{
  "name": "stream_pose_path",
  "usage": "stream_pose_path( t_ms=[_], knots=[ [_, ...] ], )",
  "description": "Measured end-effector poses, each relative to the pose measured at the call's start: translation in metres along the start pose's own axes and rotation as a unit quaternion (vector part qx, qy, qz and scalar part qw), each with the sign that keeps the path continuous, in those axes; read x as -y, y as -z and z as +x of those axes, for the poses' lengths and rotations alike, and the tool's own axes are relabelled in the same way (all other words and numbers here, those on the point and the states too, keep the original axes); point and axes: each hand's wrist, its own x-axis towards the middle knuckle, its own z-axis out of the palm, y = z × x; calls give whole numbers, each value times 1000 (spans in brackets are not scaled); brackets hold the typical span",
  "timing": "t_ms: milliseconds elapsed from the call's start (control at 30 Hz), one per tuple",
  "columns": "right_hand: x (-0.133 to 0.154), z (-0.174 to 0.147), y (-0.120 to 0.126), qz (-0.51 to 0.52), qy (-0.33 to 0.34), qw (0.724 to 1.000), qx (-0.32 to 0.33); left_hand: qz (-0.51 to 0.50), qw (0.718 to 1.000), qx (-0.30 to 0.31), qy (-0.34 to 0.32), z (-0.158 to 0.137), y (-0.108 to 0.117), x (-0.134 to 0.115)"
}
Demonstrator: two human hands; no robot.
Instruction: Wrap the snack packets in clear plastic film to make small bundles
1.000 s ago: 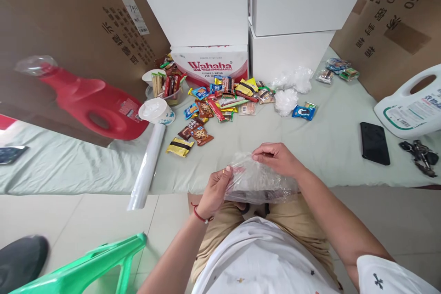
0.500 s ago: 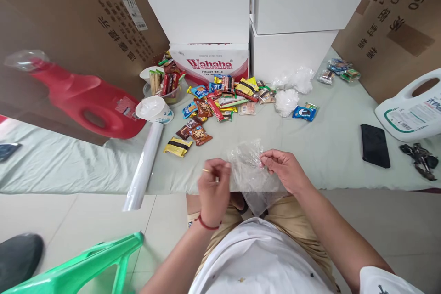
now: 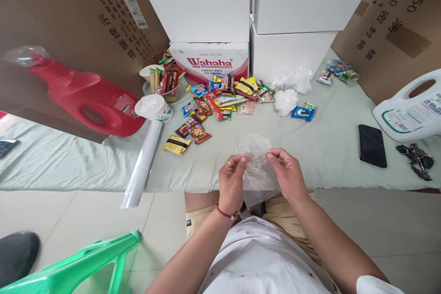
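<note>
So we've got a thin clear plastic bag [image 3: 257, 174] a bit below the middle of the frame, all crumpled, with its bottom end showing past the front edge of the cloth-covered surface [image 3: 203, 170]. Our left hand [image 3: 232, 181] has one side of it pinched between thumb and fingers, and our right hand [image 3: 288, 172] is pinching the other side. There's a red bracelet [image 3: 225, 212] on our left wrist.

Moving out, around the center we have a messy pile of wrapped snacks [image 3: 223, 96], with a yellow-and-black packet [image 3: 177, 145] at its near left end. Just right of the pile sits some scrunched-up clear plastic [image 3: 285, 102], with a blue snack packet [image 3: 303, 113] just beside it. Left of the pile we've got a white paper bowl [image 3: 155, 109], and a plastic roll [image 3: 143, 165] that pokes past the front edge. Behind the snacks is a Wahaha carton [image 3: 210, 62].

Over at the right of the frame we can see a black phone [image 3: 372, 145], a bunch of keys [image 3: 416, 161] and a white jug [image 3: 409, 110]. Far left there's a red jug [image 3: 93, 101], plus a green plastic stool [image 3: 79, 262] in the lower left corner.
</note>
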Motion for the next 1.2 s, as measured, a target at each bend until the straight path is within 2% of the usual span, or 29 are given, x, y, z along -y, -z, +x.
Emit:
stream_pose_path(
  t_ms=[100,200,333,400,533,633,700,733,767,800,833,900,967,1033,1100,1133,1167,1200],
  knots=[
    [-12,12,8,24,1,996,-82,-84,995,-17,59,6,15,-2],
    [-24,27,13,84,-26,987,-133,-151,982,-28,105,15,29,0],
    [-33,44,17,101,-71,973,-194,-157,979,-64,116,34,42,4],
    [-35,52,23,107,-71,973,-192,-115,985,-45,124,48,50,3],
    [-35,76,40,96,-54,982,-155,48,993,16,110,83,76,-7],
    [-32,93,47,58,-36,990,-120,119,990,-36,63,99,90,-20],
    [-30,100,45,35,-21,995,-95,177,980,-84,-43,98,88,-31],
    [-28,102,42,25,-12,996,-84,213,967,-82,-115,95,82,-36],
    [-27,104,39,15,-4,997,-72,253,948,-57,-184,91,74,-40],
    [-26,106,36,5,4,998,-60,293,925,-10,-240,87,64,-42],
    [-26,109,33,-6,10,999,-47,329,904,54,-269,84,54,-43],
    [-26,116,34,-25,19,999,-21,400,865,165,-255,81,35,-38],
    [-26,126,42,-62,21,998,-20,491,814,222,-218,82,23,-25],
    [-21,132,53,-154,43,985,-64,572,760,234,-202,80,20,-9],
    [-10,127,61,-246,88,958,-118,621,722,222,-209,73,21,8],
    [-3,120,61,-283,124,944,-117,634,710,217,-216,68,22,14],
    [5,110,58,-314,165,931,-85,643,700,215,-224,62,22,20],
    [12,98,54,-342,207,916,-24,649,691,218,-232,56,23,24]
  ],
)
